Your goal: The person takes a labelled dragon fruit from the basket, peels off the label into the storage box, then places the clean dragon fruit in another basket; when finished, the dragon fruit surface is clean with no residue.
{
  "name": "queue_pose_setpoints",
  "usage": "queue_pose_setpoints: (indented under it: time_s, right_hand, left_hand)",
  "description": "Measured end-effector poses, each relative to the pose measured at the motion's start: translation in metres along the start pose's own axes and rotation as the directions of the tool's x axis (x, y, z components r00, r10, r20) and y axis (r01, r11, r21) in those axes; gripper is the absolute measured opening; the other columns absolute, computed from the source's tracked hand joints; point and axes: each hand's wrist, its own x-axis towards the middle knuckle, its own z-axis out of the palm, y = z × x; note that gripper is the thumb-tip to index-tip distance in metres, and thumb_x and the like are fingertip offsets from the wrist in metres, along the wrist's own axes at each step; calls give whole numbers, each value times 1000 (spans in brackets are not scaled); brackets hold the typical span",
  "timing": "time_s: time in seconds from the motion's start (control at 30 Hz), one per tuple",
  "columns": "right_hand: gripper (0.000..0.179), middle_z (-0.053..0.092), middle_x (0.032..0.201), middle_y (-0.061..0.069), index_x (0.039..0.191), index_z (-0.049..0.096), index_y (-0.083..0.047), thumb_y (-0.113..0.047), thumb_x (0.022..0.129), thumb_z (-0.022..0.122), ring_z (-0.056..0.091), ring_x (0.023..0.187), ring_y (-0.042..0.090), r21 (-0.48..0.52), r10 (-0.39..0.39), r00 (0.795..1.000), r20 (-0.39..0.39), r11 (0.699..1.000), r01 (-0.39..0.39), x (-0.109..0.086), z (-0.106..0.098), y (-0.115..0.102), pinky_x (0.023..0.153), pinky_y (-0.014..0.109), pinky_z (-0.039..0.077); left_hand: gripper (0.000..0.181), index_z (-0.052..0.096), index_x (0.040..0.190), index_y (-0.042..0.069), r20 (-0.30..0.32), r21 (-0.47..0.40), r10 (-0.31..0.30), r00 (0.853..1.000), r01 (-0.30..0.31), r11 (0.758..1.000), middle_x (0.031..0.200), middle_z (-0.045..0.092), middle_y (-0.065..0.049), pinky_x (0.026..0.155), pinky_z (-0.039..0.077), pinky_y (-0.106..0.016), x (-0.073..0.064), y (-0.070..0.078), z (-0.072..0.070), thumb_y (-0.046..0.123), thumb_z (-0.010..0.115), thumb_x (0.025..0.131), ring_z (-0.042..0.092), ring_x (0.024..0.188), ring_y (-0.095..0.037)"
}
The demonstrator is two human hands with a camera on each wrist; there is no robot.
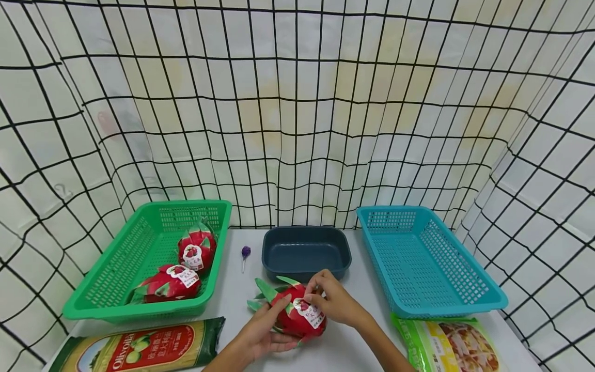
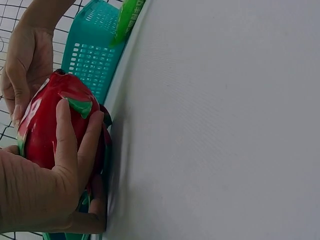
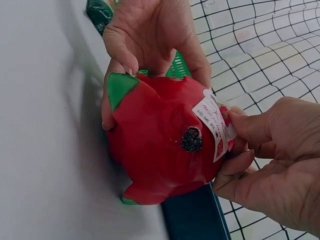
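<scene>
A red dragon fruit (image 1: 290, 325) with green scales is at the front middle of the table. My left hand (image 1: 261, 331) grips it from the left, thumb on top and fingers spread along its side in the left wrist view. My right hand (image 1: 338, 300) is at the fruit's upper side and pinches the edge of the white printed sticker (image 1: 309, 313). In the right wrist view, the thumb and fingers of that hand meet at the sticker's (image 3: 212, 120) far edge, partly covering it. The fruit's dark stem end (image 3: 192, 139) faces that camera.
Two stickered dragon fruits (image 1: 173, 283) lie in a green basket (image 1: 139, 227) at left. A dark blue tub (image 1: 307, 250) stands behind my hands, near a purple lollipop (image 1: 245, 252). At right is a blue basket (image 1: 409, 258). Pasta (image 1: 139, 346) and a green food bag (image 1: 446, 341) lie in front.
</scene>
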Motion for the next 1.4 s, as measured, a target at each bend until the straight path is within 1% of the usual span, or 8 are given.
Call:
queue_pose_setpoints:
  time_s: [0.27, 0.43, 0.57, 0.73, 0.9, 1.07, 1.2, 1.4]
  right_hand:
    - [11, 47, 109, 9, 89, 63, -5, -15, 95, 63, 48, 92, 18, 136, 44, 998, 36, 990, -48, 0, -1, 4, 69, 19, 48]
    - [11, 49, 114, 11, 89, 66, -5, -15, 91, 68, 45, 99, 19, 181, 39, 999, -29, 983, -33, -1, 1, 3, 69, 21, 48]
    - [10, 51, 114, 11, 91, 68, -9, -18, 89, 72, 51, 87, 15, 142, 5, 996, -90, 990, 8, -2, 2, 2, 65, 19, 47]
    - [15, 54, 112, 9, 101, 71, -13, -20, 88, 73, 52, 78, 10, 66, -65, 990, -129, 995, 74, -1, 3, 3, 66, 20, 49]
    - [12, 57, 109, 7, 97, 74, -14, -20, 87, 74, 54, 78, 9, 14, -80, 985, -156, 996, 83, 0, 6, 5, 66, 21, 51]
    - [6, 58, 109, 7, 85, 72, -13, -18, 88, 73, 55, 94, 17, -6, -62, 980, -187, 998, 62, 0, 8, 3, 68, 23, 52]
    - [9, 56, 110, 9, 84, 67, -10, -16, 90, 70, 52, 102, 21, 40, -33, 989, -142, 998, 39, -2, 6, 2, 72, 24, 51]
    - [12, 52, 113, 10, 89, 64, -4, -15, 93, 66, 45, 106, 22, 204, 101, 995, -20, 974, -95, -4, 1, 3, 72, 20, 50]
  left_hand:
    - [97, 13, 149, 1, 8, 8, -8, 1000, 8, 1000, 132, 47, -34, 79, 60, -47, 1, 1, -2, 60, 61, 88, 72, 87, -38]
    - [97, 12, 149, 1, 10, 21, -16, 1000, 16, 1000, 131, 48, -34, 78, 60, -47, 2, 1, -4, 60, 59, 89, 72, 88, -39]
    - [95, 10, 149, 2, 16, 28, -10, 1000, 10, 1000, 131, 47, -34, 78, 60, -47, 1, 3, -5, 59, 58, 90, 72, 87, -38]
    - [97, 10, 148, 0, 21, 35, -3, 1000, 3, 999, 129, 49, -33, 78, 60, -46, 2, 4, -5, 59, 58, 89, 72, 86, -36]
    - [96, 9, 148, 0, 26, 37, -2, 1000, 1, 999, 129, 50, -32, 78, 60, -46, 3, 3, -6, 59, 58, 90, 72, 87, -36]
    - [96, 9, 148, 0, 23, 47, -8, 1000, 7, 999, 130, 49, -33, 78, 60, -46, 4, 3, -6, 59, 57, 90, 72, 87, -36]
    - [94, 9, 148, 0, 33, 48, -3, 999, 2, 999, 131, 48, -33, 78, 60, -47, 3, 3, -5, 58, 56, 91, 72, 88, -37]
    - [91, 10, 148, 0, 63, 45, 23, 998, -26, 999, 131, 48, -33, 77, 60, -48, 3, 1, -5, 56, 56, 92, 71, 88, -38]
